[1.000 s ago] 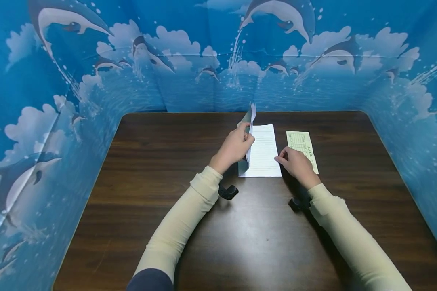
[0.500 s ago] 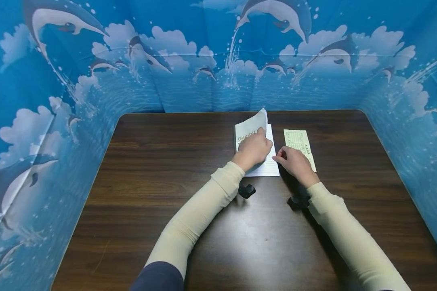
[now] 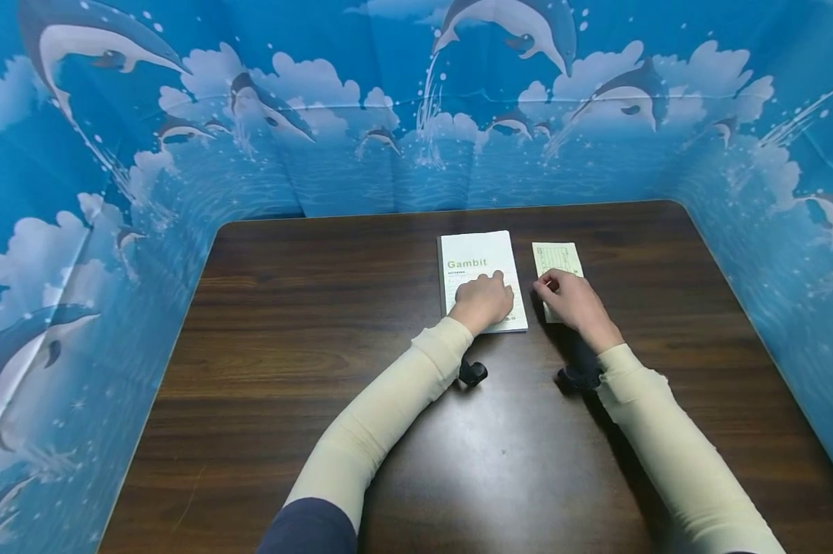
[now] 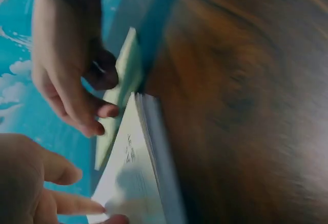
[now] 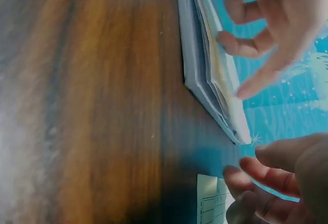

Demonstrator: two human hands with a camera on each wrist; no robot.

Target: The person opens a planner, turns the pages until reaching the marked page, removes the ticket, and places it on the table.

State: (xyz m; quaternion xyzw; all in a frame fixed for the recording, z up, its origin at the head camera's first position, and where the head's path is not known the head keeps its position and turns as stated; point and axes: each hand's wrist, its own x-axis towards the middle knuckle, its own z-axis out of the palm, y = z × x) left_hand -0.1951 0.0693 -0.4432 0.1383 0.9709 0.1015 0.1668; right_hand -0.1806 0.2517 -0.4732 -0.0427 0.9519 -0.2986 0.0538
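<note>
A white notebook (image 3: 482, 250) with "Gambit" on its cover lies closed on the table, its spine to the left. My left hand (image 3: 484, 300) is over the lower half of the cover, its fingertips on the cover in the left wrist view. To the right lies a pale green printed slip (image 3: 553, 256), partly hidden by my right hand (image 3: 574, 304). The right hand's fingers are loosely bent, with nothing between them. In the right wrist view the notebook's pages (image 5: 205, 39) fan slightly apart at the edge, and a corner of the slip (image 5: 207, 198) shows beside the right fingers.
The dark wood table (image 3: 306, 346) has a blue curtain (image 3: 361, 177) with printed dolphins along its back and sides. Black wrist-worn mounts (image 3: 473, 374) hang under both wrists, close over the tabletop.
The left hand has swung the raised pages and cover over to the right, and the notebook has closed. It let go of them and now rests on the cover. The right hand has shifted slightly over the slip.
</note>
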